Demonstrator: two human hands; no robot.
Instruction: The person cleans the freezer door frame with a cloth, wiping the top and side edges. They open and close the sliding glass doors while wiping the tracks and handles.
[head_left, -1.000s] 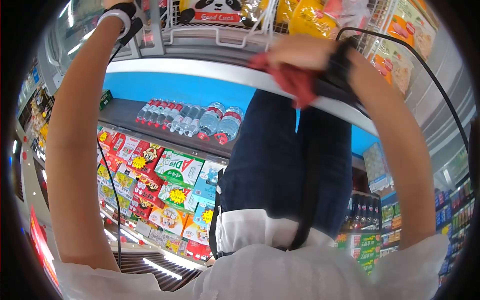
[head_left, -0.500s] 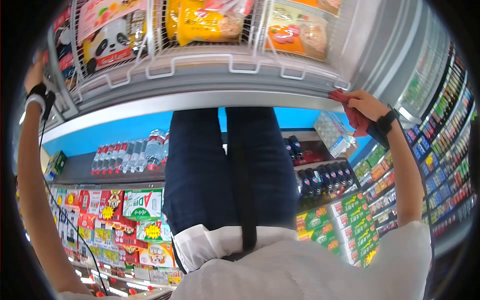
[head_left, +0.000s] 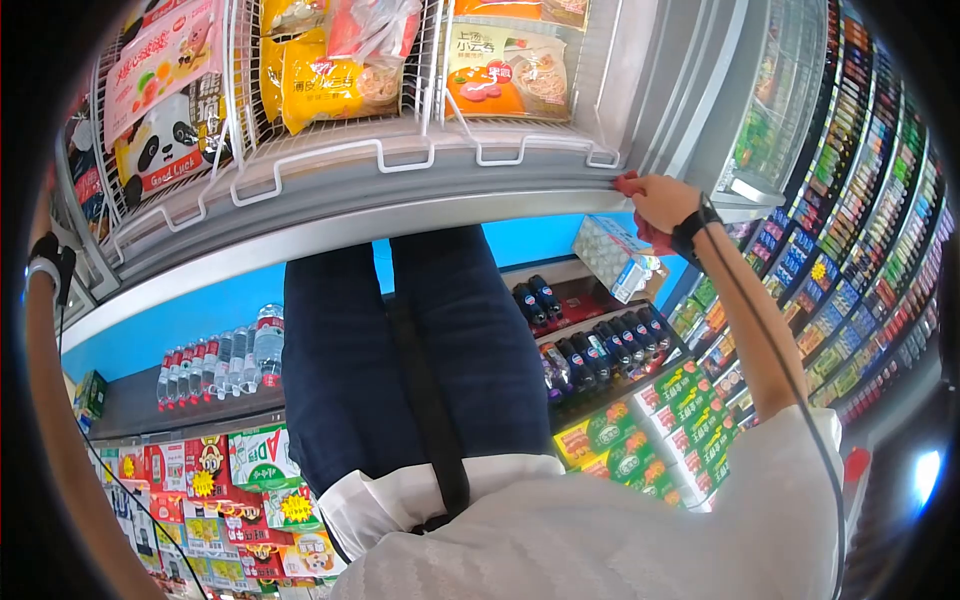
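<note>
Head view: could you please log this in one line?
Right hand: holds red cloth at freezer edge | Left hand: far left, grip unclear

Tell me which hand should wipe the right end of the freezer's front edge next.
Right, I'd say: the right hand holds the red cloth at that end of the front edge, while the left hand is far off at the opposite side, with no cloth visible in it.

A shop, shown by packed product shelves (head_left: 860, 200), stacked drink cartons (head_left: 690, 420) and bagged frozen-style food (head_left: 335, 85).
</note>
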